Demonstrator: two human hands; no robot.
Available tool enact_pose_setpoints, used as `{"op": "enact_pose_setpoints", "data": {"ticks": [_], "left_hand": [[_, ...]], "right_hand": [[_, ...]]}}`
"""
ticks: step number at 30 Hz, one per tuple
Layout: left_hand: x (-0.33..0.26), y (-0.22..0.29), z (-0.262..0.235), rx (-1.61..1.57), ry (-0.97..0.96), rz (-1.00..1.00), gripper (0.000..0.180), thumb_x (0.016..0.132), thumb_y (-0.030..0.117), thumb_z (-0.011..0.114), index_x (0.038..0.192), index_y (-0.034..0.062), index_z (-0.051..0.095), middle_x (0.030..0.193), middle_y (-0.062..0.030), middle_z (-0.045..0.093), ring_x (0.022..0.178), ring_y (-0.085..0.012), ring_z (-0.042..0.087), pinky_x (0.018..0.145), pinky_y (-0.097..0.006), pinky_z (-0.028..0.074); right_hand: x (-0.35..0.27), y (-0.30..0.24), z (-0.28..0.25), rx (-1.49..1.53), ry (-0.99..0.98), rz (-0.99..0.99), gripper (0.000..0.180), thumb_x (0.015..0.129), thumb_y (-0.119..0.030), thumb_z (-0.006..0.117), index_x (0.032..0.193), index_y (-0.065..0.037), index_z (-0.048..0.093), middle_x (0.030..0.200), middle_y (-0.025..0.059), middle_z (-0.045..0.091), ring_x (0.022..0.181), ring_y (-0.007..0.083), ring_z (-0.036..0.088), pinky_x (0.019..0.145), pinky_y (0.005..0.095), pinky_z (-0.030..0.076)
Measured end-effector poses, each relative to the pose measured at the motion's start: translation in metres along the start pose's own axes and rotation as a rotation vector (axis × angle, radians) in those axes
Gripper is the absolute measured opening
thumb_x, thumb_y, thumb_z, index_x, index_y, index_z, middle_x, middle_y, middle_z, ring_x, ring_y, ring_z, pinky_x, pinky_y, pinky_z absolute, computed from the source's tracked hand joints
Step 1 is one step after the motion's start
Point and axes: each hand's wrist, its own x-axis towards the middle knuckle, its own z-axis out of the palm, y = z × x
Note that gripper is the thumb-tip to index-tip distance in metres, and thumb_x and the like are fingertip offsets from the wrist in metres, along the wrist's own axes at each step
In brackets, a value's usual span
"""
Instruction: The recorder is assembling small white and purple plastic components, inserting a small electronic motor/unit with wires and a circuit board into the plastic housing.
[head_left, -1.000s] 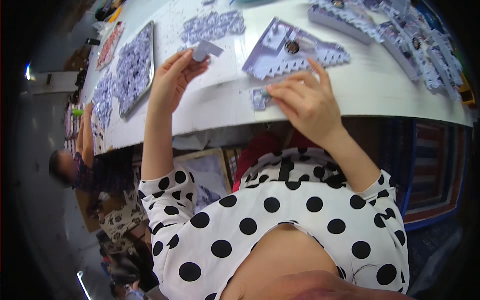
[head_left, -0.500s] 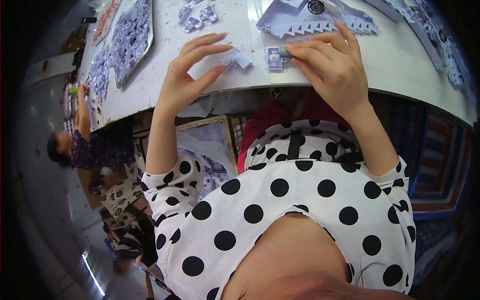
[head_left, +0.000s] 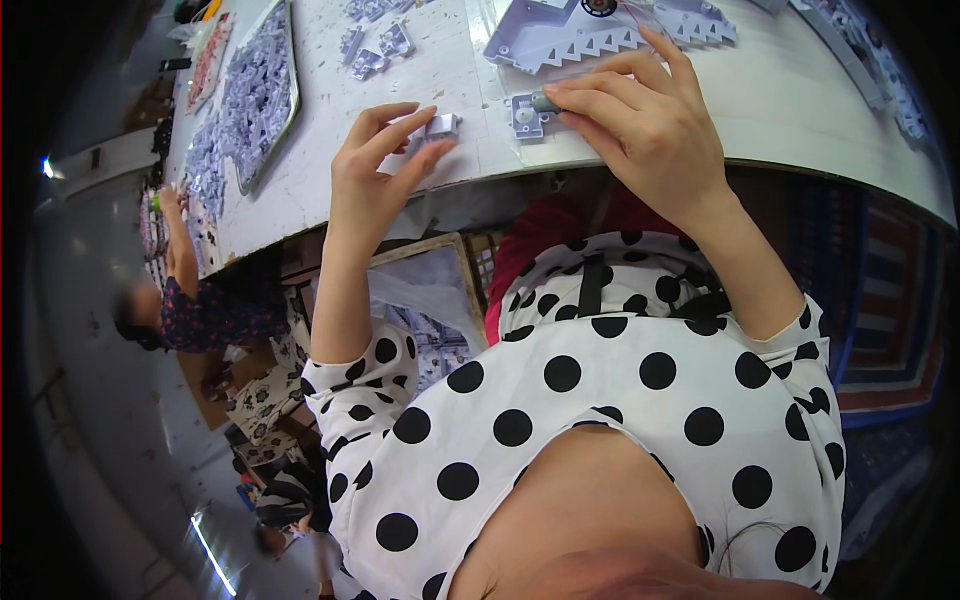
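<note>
Near the table's front edge, my left hand (head_left: 385, 160) has its thumb and index finger closed about a small pale-lilac plastic piece (head_left: 443, 126). My right hand (head_left: 640, 130) pinches a small grey cylinder (head_left: 544, 103), which looks like a motor. This cylinder sits at the side of a flat lilac plastic housing (head_left: 525, 118) with a round white part on it. The housing lies on the table just left of my right fingertips. Beyond that hand rests a large lilac shell (head_left: 550, 40) with a toothed edge, a round dark part and thin wires.
Several loose lilac parts (head_left: 380, 50) lie farther back on the white table (head_left: 330, 120). At left stands a tray (head_left: 258, 95) heaped with similar parts; more are at the far right. A co-worker (head_left: 205, 310) sits at the left. Under the table is a box (head_left: 463, 275) with parts.
My left thumb and index finger have come together around the small plastic piece, which lay below them before. My right hand keeps its grip on the grey cylinder. The whole view has shifted slightly.
</note>
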Motion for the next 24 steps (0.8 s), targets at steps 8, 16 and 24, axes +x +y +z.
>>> {"op": "enact_pose_setpoints", "data": {"ticks": [8,16,24], "left_hand": [[-0.001,-0.012,-0.017,-0.060,-0.172,0.092,0.047,0.079,0.010,0.082,0.125,0.0125,0.074,0.135,-0.0075,0.066,0.118,-0.0230,0.053,0.103,-0.035,0.045],[-0.008,0.003,0.027,-0.543,0.098,0.064,0.046,0.075,-0.004,0.084,0.119,-0.0002,0.073,0.131,-0.0148,0.068,0.119,-0.0236,0.061,0.107,-0.037,0.045],[0.001,0.026,0.069,-0.787,0.194,0.049,0.043,0.078,-0.012,0.078,0.120,-0.0062,0.068,0.133,-0.0231,0.064,0.127,-0.0284,0.059,0.110,-0.040,0.046]], "right_hand": [[-0.003,0.002,0.002,-0.001,0.034,-0.016,0.023,0.082,-0.017,0.079,0.105,-0.015,0.078,0.096,-0.0045,0.074,0.097,0.0161,0.063,0.114,0.0462,0.038],[-0.003,0.002,0.004,0.038,0.038,0.005,0.024,0.081,-0.016,0.079,0.104,-0.015,0.077,0.090,-0.0026,0.071,0.097,0.0167,0.063,0.114,0.0462,0.038],[0.000,0.000,-0.004,0.102,0.024,0.023,0.026,0.085,-0.013,0.069,0.110,-0.004,0.069,0.084,0.0040,0.068,0.095,0.0201,0.065,0.110,0.0488,0.039]]}}
